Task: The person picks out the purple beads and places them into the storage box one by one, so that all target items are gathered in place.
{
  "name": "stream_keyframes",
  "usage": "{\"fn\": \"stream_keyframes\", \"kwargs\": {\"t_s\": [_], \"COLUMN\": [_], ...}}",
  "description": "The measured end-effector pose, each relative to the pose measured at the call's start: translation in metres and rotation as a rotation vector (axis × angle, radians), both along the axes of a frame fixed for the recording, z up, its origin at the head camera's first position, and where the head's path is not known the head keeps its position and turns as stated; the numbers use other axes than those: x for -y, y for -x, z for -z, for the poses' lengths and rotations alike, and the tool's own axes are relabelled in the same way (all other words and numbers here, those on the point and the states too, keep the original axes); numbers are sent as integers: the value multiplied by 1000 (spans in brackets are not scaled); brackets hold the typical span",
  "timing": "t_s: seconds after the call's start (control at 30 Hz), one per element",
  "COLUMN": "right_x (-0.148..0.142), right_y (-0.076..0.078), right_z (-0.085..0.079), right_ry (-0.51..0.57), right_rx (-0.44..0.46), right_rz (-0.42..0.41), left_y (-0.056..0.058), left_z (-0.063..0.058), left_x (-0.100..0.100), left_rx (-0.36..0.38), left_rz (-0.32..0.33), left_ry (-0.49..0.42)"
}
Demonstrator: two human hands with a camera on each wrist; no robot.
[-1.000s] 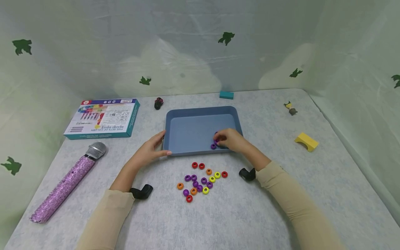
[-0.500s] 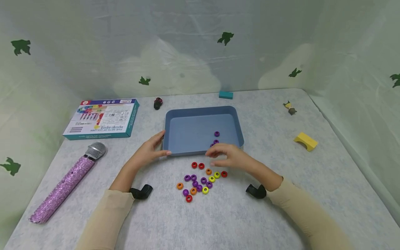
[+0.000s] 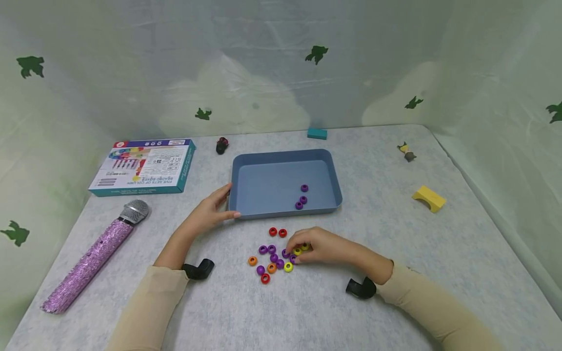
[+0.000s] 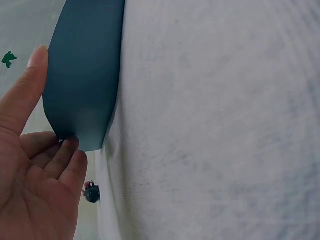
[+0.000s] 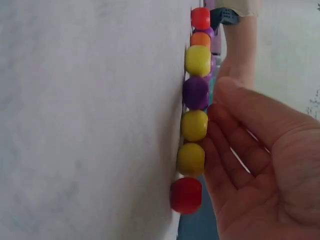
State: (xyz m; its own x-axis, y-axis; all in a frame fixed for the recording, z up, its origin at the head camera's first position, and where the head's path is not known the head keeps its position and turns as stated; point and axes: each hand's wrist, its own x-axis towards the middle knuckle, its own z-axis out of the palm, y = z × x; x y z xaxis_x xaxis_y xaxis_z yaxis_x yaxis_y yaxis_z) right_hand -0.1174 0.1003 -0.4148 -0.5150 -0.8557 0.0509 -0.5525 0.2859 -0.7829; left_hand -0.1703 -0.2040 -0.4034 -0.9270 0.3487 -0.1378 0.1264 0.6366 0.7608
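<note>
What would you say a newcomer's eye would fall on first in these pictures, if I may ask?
Probably the bright beads scattered on the table in front of the blue tray, with the right hand among them. Next might come the glittery microphone at far left, then the yellow block at right.

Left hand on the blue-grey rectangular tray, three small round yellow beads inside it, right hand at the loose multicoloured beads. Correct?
Colour's wrong: the three small round beads inside the blue-grey rectangular tray are purple, not yellow, as the head view shows. The rest stands.
</note>
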Motion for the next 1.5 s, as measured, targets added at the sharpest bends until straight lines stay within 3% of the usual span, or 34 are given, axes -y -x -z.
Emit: {"fn": "stream_keyframes", "kwargs": {"t_s": [0.3,0.5,0.63,0.77,0.87,0.97,1.17,1.33,1.5], "right_x": [3,3,2,1,-1,-6,-21,-25,-21], "right_y": [1,1,1,5,9,21,72,97,104], "right_z": [3,2,2,-14,-36,-48,-28,-14,-9], "right_ry": [-15,-80,-73,1,79,153,182,26,-153], "right_rx": [-114,-142,-118,-53,-27,-22,61,74,17], "right_rz": [-65,-57,-20,36,93,166,382,516,534], "left_y": [0,0,-6,-14,-13,-7,1,-3,-11], "left_z": [0,0,-11,-27,-25,-15,0,-7,-23], "left_x": [0,1,-4,-12,-11,-5,2,-1,-10], "left_rx": [14,13,20,29,23,16,-5,-3,3], "left_rz": [0,-2,-6,-12,-5,4,15,14,11], "left_ry": [-18,-10,-17,-22,-27,-31,-8,-19,-30]}}
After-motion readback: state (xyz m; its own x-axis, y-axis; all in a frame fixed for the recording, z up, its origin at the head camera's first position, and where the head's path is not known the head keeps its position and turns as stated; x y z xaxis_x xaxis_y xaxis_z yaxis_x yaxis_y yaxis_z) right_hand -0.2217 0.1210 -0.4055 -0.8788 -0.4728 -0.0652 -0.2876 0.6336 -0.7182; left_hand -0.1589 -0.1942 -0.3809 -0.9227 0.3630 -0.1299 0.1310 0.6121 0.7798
